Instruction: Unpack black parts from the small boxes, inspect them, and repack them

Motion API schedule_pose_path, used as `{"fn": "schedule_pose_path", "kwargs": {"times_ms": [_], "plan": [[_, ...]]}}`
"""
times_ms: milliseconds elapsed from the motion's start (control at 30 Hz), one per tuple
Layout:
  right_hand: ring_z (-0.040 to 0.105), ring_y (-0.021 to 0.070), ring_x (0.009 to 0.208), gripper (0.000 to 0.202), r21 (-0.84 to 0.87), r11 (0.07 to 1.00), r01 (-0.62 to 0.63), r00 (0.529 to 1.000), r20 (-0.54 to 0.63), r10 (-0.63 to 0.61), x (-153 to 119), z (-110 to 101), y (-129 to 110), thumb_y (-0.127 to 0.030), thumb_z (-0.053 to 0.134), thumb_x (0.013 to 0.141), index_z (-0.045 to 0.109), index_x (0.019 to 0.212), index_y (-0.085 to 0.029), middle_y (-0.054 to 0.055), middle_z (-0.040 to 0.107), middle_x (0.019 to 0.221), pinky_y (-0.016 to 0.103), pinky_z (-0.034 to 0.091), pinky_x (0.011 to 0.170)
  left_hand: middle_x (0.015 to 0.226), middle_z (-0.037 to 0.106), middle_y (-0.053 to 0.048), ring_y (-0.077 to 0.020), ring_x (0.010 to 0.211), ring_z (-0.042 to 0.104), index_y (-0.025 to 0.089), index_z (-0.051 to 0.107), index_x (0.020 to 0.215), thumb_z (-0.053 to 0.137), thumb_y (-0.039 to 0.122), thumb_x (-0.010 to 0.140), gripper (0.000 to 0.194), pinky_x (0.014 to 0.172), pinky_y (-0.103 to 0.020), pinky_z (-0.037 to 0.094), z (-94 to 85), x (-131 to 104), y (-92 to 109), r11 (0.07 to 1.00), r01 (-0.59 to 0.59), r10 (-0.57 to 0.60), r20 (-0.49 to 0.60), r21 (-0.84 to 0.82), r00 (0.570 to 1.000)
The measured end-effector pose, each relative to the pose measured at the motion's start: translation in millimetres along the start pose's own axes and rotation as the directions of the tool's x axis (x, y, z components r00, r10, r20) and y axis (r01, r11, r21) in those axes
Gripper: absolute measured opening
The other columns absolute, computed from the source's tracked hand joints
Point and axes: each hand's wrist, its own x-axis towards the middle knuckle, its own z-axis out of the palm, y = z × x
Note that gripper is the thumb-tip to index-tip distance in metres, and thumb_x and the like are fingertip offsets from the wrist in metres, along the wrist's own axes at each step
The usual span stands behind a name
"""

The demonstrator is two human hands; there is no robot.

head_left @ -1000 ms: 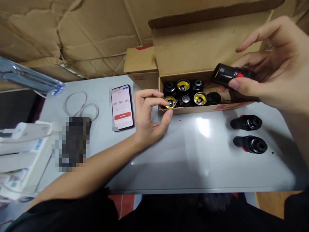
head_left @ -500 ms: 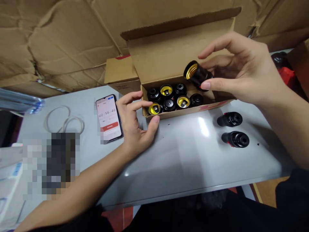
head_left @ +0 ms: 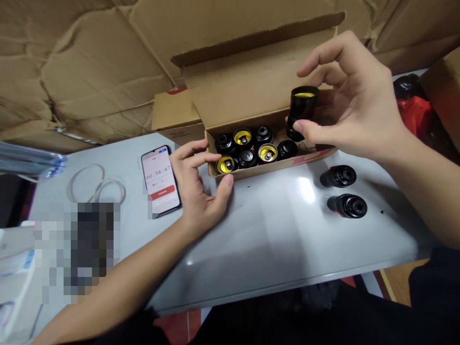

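Note:
My right hand (head_left: 354,100) pinches a black lamp holder (head_left: 303,106) between thumb and fingers, its yellow-metal socket mouth facing up. It is over the right part of an open cardboard box (head_left: 237,175). Several black lamp holders stand in the box's left part, some with the yellow screw socket up, like the front-left lamp holder (head_left: 225,164), others with the narrow end up, like the middle lamp holder (head_left: 247,158). My left hand (head_left: 201,187) grips the box's left end, fingertips at its rim and thumb by the front wall. On the table, right of centre, lie two lamp holders (head_left: 339,176).
A phone (head_left: 161,182) showing a running timer lies left of my left hand on the grey table (head_left: 269,239). Behind it is another cardboard box (head_left: 176,112). A looped pale cable (head_left: 86,179) lies at left. Red plastic (head_left: 413,115) with black parts is at right.
My right hand has turned the lamp holder from tilted, mouth leftward, to nearly upright with its mouth up. The left hand keeps its place on the box. The view has shifted slightly.

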Motion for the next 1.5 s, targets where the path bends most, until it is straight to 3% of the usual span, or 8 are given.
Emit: {"fn": "schedule_pose_path", "kwargs": {"times_ms": [100,300,500,633,800,967,1300,1500], "plan": [[0.072,0.0258,0.089,0.063,0.057,0.994,0.094,0.995,-0.041,-0.092,0,1,3,-0.025,0.110,0.072,0.081,0.127,-0.035,0.000,0.076,0.108,0.041,0.063,0.070,0.158,0.069,-0.016,-0.0412,0.153,0.070,0.037,0.071,0.147,0.069,0.074,0.121,0.045,0.135,-0.075,0.061,0.1,0,1,0.999,0.010,-0.011,0.007,0.030,1.000],[0.085,0.0316,0.115,0.057,-0.006,0.999,0.037,0.997,-0.074,-0.037,-1,-1,-2,-0.051,0.120,0.084,0.094,0.134,-0.039,0.003,0.086,0.120,0.045,0.081,0.096,0.161,0.069,-0.016,-0.0418,0.155,0.069,0.038,0.069,0.149,0.068,0.076,0.121,0.047,0.136,-0.075,0.060,1.5,0,0,1.000,0.012,-0.012,0.017,0.009,1.000],[0.088,0.0315,0.112,0.050,0.012,0.996,0.091,0.994,-0.068,-0.090,-5,2,-6,-0.041,0.118,0.084,0.101,0.131,-0.043,0.000,0.091,0.121,0.047,0.085,0.099,0.164,0.070,-0.016,-0.0415,0.156,0.070,0.039,0.068,0.147,0.065,0.076,0.122,0.045,0.135,-0.076,0.062,3.4,2,5,0.999,0.029,-0.028,0.031,-0.015,0.999],[0.089,0.0345,0.114,0.050,-0.120,0.980,0.157,0.982,-0.084,-0.168,-6,2,-2,-0.041,0.117,0.087,0.101,0.135,-0.047,0.000,0.093,0.126,0.052,0.082,0.101,0.163,0.070,-0.017,-0.0419,0.159,0.068,0.037,0.067,0.141,0.065,0.079,0.121,0.046,0.139,-0.078,0.060,4.3,3,8,0.996,0.084,-0.085,0.044,0.029,0.995],[0.084,0.0345,0.093,0.043,-0.284,0.951,0.121,0.992,0.002,-0.125,-8,-5,1,-0.052,0.111,0.096,0.097,0.136,-0.047,0.002,0.093,0.117,0.053,0.078,0.084,0.164,0.070,-0.015,-0.0402,0.158,0.069,0.038,0.067,0.148,0.065,0.071,0.122,0.042,0.140,-0.075,0.060,6.7,3,5,1.000,-0.005,0.005,0.016,-0.015,1.000],[0.087,0.0352,0.101,0.035,-0.477,0.873,0.103,0.985,0.171,-0.023,-8,-13,-9,-0.046,0.099,0.107,0.094,0.141,-0.040,0.009,0.088,0.138,0.056,0.078,0.105,0.164,0.071,-0.014,-0.0397,0.154,0.071,0.038,0.067,0.153,0.069,0.065,0.122,0.041,0.138,-0.072,0.060,8.7,3,1,0.998,-0.064,0.064,-0.006,-0.024,0.998],[0.090,0.0365,0.103,0.031,-0.475,0.873,0.112,0.963,0.268,0.022,-8,-19,-10,-0.037,0.091,0.112,0.094,0.143,-0.039,0.011,0.086,0.144,0.062,0.076,0.111,0.164,0.071,-0.014,-0.0401,0.154,0.070,0.039,0.067,0.154,0.071,0.066,0.121,0.043,0.138,-0.072,0.059,7.4,2,-3,0.996,-0.080,0.080,0.004,-0.025,0.997],[0.085,0.0403,0.105,0.027,-0.530,0.816,0.229,0.907,0.420,0.019,1,-25,-7,-0.047,0.076,0.123,0.094,0.140,-0.036,0.013,0.090,0.134,0.064,0.069,0.099,0.167,0.070,-0.014,-0.0409,0.156,0.068,0.039,0.069,0.154,0.073,0.069,0.121,0.045,0.138,-0.073,0.059,5.8,1,-4,0.998,-0.058,0.059,0.023,-0.038,0.998]]}}
